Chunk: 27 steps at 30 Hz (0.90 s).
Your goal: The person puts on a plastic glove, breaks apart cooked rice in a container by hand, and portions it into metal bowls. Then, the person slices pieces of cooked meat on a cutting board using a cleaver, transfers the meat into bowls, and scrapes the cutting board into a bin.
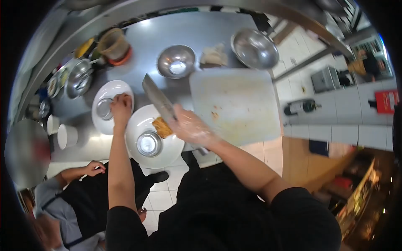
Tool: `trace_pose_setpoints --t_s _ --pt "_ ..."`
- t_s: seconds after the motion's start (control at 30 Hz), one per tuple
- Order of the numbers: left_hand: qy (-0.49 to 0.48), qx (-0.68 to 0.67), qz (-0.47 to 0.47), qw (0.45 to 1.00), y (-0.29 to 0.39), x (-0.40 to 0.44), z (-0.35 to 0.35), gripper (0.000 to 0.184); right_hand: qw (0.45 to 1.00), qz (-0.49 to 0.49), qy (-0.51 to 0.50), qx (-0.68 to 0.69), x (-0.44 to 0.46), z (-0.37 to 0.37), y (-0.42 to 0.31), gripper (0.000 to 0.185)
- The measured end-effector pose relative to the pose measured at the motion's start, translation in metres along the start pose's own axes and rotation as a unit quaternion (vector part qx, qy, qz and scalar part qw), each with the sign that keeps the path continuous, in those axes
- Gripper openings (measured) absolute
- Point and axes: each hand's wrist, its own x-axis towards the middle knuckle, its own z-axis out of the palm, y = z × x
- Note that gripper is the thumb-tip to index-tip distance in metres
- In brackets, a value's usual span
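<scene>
My right hand [190, 125], in a clear plastic glove, is closed around a wide-bladed knife [157, 96], its blade pointing up and left. Just below the blade, a browned piece of food [161, 127] lies on a round white plate [167, 145] beside a small metal bowl [149, 143]. My left hand [120, 108] is over an oval white plate [109, 126], its bent fingers at the right rim of another small metal bowl [104, 108]. Whether the fingers grip that rim is too small to tell.
A white cutting board [234, 104] with food scraps lies at right. Behind stand metal bowls [176, 54] [255, 48], a cloth [214, 55] and a plastic tub [114, 44]. White cups [67, 136] are at left. Another person [90, 201] stands at lower left.
</scene>
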Motion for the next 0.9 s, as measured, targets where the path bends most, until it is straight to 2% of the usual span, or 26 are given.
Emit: trace_pose_setpoints --t_s 0.07,0.13,0.17,0.23,0.27,0.33,0.37,0.43,0.5,0.63,0.73,0.8,0.83,0.87,0.9 --pt "-0.047 -0.007 -0.003 0.999 0.01 0.003 -0.008 0.041 0.998 0.068 -0.008 0.017 -0.052 -0.032 0.02 0.045" --pt "-0.012 0.013 0.008 1.0 0.013 0.005 -0.011 0.044 0.979 0.204 0.02 0.009 -0.091 -0.04 0.046 0.048" --pt "-0.016 0.008 0.021 1.0 0.02 0.003 -0.018 0.044 0.977 0.212 0.031 0.011 -0.099 -0.029 0.064 0.048" --pt "0.042 0.155 0.02 0.987 0.05 0.012 -0.031 0.046 0.977 0.204 0.064 -0.013 -0.104 -0.007 0.104 0.046" --pt "0.041 0.148 0.033 0.988 0.065 0.02 -0.032 0.046 0.974 0.212 0.075 -0.011 -0.101 -0.014 0.11 0.046" --pt "0.053 0.061 0.006 0.997 0.097 0.031 -0.045 0.046 0.952 0.297 0.06 -0.038 -0.094 -0.033 0.127 0.048" --pt "0.056 -0.02 -0.003 0.998 0.124 0.034 -0.045 0.044 0.952 0.266 0.144 -0.054 -0.106 -0.045 0.159 0.039" --pt "0.039 -0.07 -0.002 0.997 0.184 0.036 -0.047 0.042 0.915 0.365 0.171 -0.012 -0.143 -0.119 0.183 0.038" --pt "0.045 -0.149 0.015 0.988 0.24 0.034 -0.043 0.04 0.905 0.356 0.231 -0.024 -0.185 -0.174 0.228 0.038" --pt "0.028 -0.143 -0.035 0.989 0.319 0.008 -0.03 0.044 0.919 0.286 0.253 -0.101 -0.223 -0.265 0.309 0.049" --pt "0.036 -0.163 -0.134 0.977 0.304 -0.011 0.01 0.05 0.912 0.32 0.247 0.074 -0.237 -0.338 0.364 0.054" --pt "0.073 -0.086 -0.131 0.985 0.26 -0.001 0.04 0.055 0.89 0.35 0.105 0.273 -0.238 -0.369 0.431 0.052" --pt "0.117 0.027 -0.101 0.988 0.213 0.014 0.06 0.053 0.881 0.367 0.067 0.293 -0.238 -0.362 0.475 0.043" --pt "0.087 -0.186 -0.234 0.95 0.192 0.03 0.063 0.048 0.872 0.381 0.058 0.302 -0.244 -0.34 0.524 0.043" --pt "0.107 -0.366 -0.371 0.846 0.171 0.045 0.066 0.044 0.869 0.408 0.085 0.267 -0.252 -0.31 0.575 0.041"
